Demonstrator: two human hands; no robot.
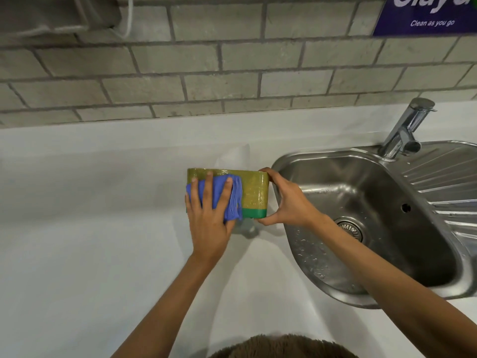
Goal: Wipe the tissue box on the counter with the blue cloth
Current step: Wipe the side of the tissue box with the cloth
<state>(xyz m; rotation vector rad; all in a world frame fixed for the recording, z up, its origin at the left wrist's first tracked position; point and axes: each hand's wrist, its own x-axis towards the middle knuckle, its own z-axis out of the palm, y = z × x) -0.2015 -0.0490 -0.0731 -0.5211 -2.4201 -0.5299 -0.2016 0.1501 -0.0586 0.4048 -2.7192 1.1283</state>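
The tissue box [254, 192] is olive-yellow with a green band along its near edge and a shiny plastic wrap. It is held just above the white counter [90, 241], left of the sink. My right hand [286, 200] grips its right end, thumb on the near side and fingers on the far side. My left hand [209, 215] lies flat, fingers spread, pressing the blue cloth [232, 200] against the left half of the box's upper face. The box's left end is hidden under the cloth and hand.
A stainless steel sink [366, 215] with a drain and ribbed drainboard sits right of the box, with a chrome tap [405, 127] behind it. A grey brick wall [206, 60] rises at the back and carries a purple sign [428, 16].
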